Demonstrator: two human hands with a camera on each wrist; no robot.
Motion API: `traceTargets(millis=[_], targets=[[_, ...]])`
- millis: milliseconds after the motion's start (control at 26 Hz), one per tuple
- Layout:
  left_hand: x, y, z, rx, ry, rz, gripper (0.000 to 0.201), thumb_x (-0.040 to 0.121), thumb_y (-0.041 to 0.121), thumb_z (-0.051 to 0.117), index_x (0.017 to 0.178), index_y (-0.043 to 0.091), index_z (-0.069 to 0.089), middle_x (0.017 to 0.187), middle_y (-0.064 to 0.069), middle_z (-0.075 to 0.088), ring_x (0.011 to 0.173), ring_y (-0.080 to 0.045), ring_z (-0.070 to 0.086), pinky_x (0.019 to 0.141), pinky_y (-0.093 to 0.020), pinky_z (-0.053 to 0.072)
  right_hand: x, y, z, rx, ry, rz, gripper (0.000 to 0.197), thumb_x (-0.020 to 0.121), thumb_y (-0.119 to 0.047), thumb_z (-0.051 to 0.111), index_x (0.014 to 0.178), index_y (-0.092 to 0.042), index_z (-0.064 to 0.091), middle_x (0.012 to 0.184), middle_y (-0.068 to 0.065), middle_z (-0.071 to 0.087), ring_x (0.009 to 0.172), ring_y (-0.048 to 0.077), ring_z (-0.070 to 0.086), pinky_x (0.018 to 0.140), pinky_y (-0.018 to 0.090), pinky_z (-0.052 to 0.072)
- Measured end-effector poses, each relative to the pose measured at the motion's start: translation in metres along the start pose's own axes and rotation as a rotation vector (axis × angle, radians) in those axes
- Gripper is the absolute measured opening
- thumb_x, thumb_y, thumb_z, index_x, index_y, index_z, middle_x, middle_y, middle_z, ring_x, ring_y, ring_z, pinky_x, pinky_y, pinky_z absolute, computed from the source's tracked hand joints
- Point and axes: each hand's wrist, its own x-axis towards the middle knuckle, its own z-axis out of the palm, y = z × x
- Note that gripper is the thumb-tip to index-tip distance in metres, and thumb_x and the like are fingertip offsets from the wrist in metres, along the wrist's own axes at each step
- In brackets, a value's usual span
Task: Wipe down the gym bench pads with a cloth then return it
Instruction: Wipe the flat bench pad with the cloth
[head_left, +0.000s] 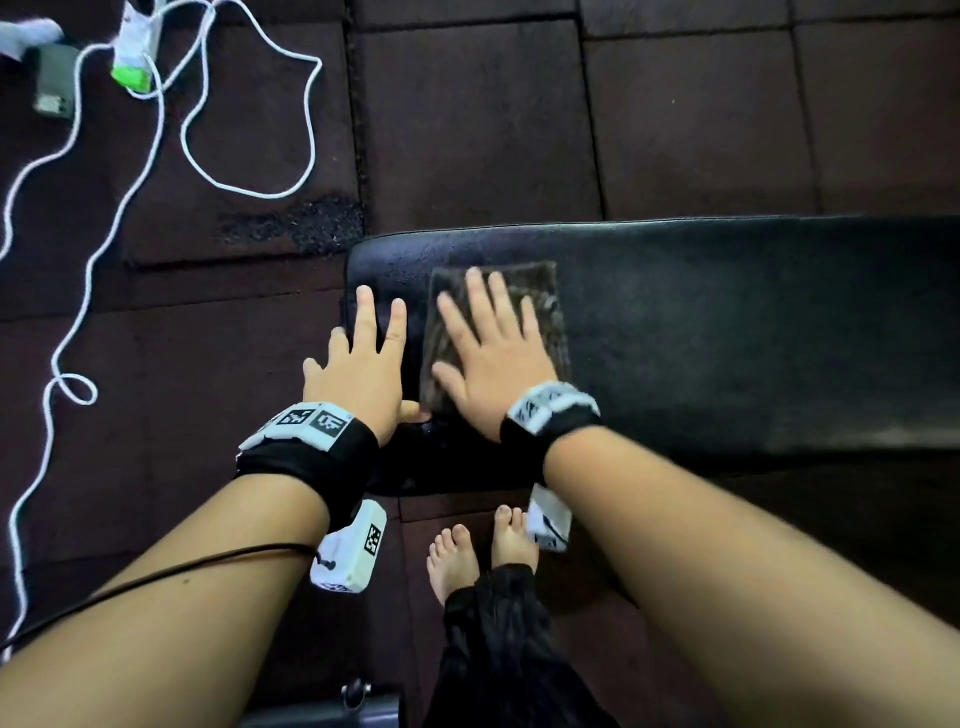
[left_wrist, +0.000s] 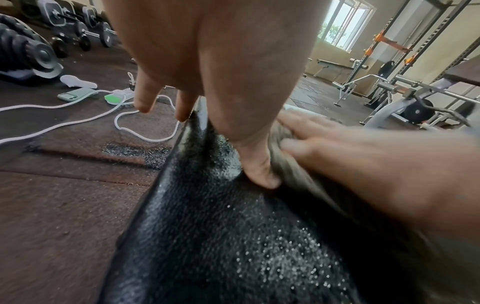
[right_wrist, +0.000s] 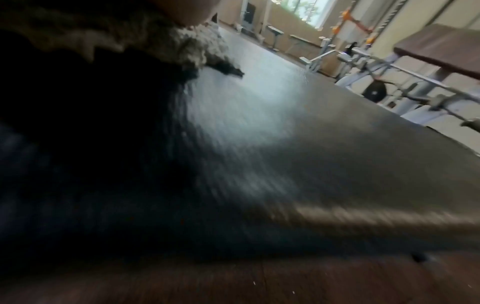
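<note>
Nearest us, our bare feet (head_left: 483, 551) stand on the dark rubber floor tiles (head_left: 467, 114), just under the near edge of the bench pad (head_left: 727, 332). On the pad's left end, our right hand (head_left: 493, 353) lies flat on the grey-brown cloth (head_left: 540, 291), fingers straight and spread, pressing it against the black vinyl. Our left hand (head_left: 363, 364) rests beside it on the very end of the pad, fingers straight and open, gripping nothing; its thumb touches the cloth's near left edge, and its outer fingers hang over the pad's end. The left wrist view shows small droplets beading on the vinyl in front of the thumb. The right wrist view is blurred, showing only the cloth's shaggy edge and a bare stretch of pad to the right.

Beyond the pad's left end a patch of tile (head_left: 306, 223) is crumbled. Farther left a white cable (head_left: 306, 130) loops over the floor to a white-and-green power strip (head_left: 135, 47), with a phone (head_left: 52, 83) next to it. Farthest off, dumbbells (left_wrist: 78, 26) line the floor, and a squat rack (left_wrist: 405, 47) stands under a window (left_wrist: 345, 22).
</note>
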Motion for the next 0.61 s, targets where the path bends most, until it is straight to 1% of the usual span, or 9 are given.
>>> traceTargets(millis=[77, 115, 154, 231, 307, 384, 423, 500, 615], targets=[[0.0, 0.002, -0.001, 0.002, -0.01, -0.005, 0.128, 0.077, 0.065, 0.074, 0.158, 0.032, -0.02, 0.163, -0.004, -0.035, 0.151, -0.038, 0.015, 0.109, -0.061, 0.036, -0.045, 0.013, 0.015, -0.029, -0.014, -0.178, 0.079, 0.096, -0.064, 0.037, 0.163, -0.032, 0.011, 0.171, 0.006, -0.006, 0.157, 0.029, -0.006, 0.124, 0.056, 0.006], [0.0, 0.002, -0.002, 0.0, -0.02, -0.011, 0.128, 0.077, 0.066, 0.074, 0.157, 0.032, -0.021, 0.162, -0.004, -0.036, 0.151, -0.038, 0.015, 0.11, -0.061, 0.036, -0.055, 0.035, 0.014, -0.026, -0.025, -0.227, 0.078, 0.094, -0.067, 0.036, 0.162, -0.036, 0.013, 0.171, 0.003, -0.002, 0.157, 0.027, -0.001, 0.124, 0.055, 0.008], [0.0, 0.002, -0.002, 0.001, -0.023, -0.012, 0.128, 0.077, 0.066, 0.073, 0.157, 0.032, -0.021, 0.162, -0.004, -0.036, 0.151, -0.037, 0.015, 0.11, -0.061, 0.035, -0.058, 0.065, 0.009, -0.036, -0.03, -0.209, 0.079, 0.092, -0.071, 0.035, 0.161, -0.039, 0.015, 0.171, 0.0, 0.0, 0.157, 0.025, 0.001, 0.125, 0.055, 0.012], [0.002, 0.002, -0.003, 0.004, -0.022, -0.004, 0.128, 0.077, 0.067, 0.072, 0.157, 0.032, -0.022, 0.162, -0.004, -0.037, 0.151, -0.038, 0.015, 0.11, -0.061, 0.035, -0.048, 0.121, -0.005, -0.033, -0.027, -0.008, 0.081, 0.089, -0.076, 0.029, 0.16, -0.042, 0.012, 0.171, -0.002, -0.003, 0.157, 0.023, -0.001, 0.124, 0.055, 0.013], [0.002, 0.002, -0.003, -0.002, -0.019, -0.007, 0.128, 0.077, 0.067, 0.072, 0.157, 0.032, -0.022, 0.162, -0.004, -0.036, 0.151, -0.038, 0.015, 0.11, -0.061, 0.036, -0.018, 0.144, -0.025, 0.028, -0.015, 0.217, 0.08, 0.092, -0.074, 0.028, 0.161, -0.04, 0.007, 0.171, 0.0, -0.008, 0.157, 0.024, -0.007, 0.125, 0.054, 0.008], [0.001, 0.001, -0.003, 0.0, -0.02, -0.009, 0.128, 0.077, 0.067, 0.072, 0.157, 0.032, -0.022, 0.162, -0.004, -0.036, 0.15, -0.038, 0.017, 0.109, -0.061, 0.037, 0.018, 0.121, -0.033, 0.089, 0.02, 0.36, 0.077, 0.098, -0.065, 0.033, 0.162, -0.035, 0.003, 0.17, 0.006, -0.011, 0.156, 0.03, -0.01, 0.124, 0.058, 0.004], [0.001, 0.001, -0.003, 0.002, -0.011, -0.004, 0.128, 0.077, 0.067, 0.072, 0.157, 0.032, -0.021, 0.163, -0.004, -0.035, 0.149, -0.038, 0.018, 0.108, -0.06, 0.039, 0.03, 0.1, -0.033, 0.105, 0.026, 0.372, 0.077, 0.099, -0.062, 0.035, 0.162, -0.033, 0.002, 0.17, 0.009, -0.012, 0.156, 0.033, -0.011, 0.123, 0.059, 0.003], [0.0, 0.002, -0.003, 0.001, 0.013, 0.011, 0.129, 0.076, 0.068, 0.073, 0.158, 0.031, -0.019, 0.164, -0.005, -0.032, 0.148, -0.038, 0.022, 0.106, -0.058, 0.041, 0.029, 0.052, -0.023, 0.071, 0.011, 0.263, 0.076, 0.1, -0.058, 0.035, 0.163, -0.031, 0.001, 0.169, 0.012, -0.015, 0.155, 0.035, -0.014, 0.122, 0.061, 0.0], [-0.005, -0.001, -0.004, -0.029, 0.042, 0.039, 0.128, 0.075, 0.067, 0.074, 0.16, 0.028, -0.013, 0.165, -0.006, -0.027, 0.147, -0.038, 0.024, 0.105, -0.056, 0.044, -0.026, 0.002, 0.008, 0.016, -0.021, 0.005, 0.077, 0.098, -0.059, 0.039, 0.163, -0.032, 0.007, 0.17, 0.01, -0.011, 0.156, 0.033, -0.011, 0.123, 0.06, 0.004]])
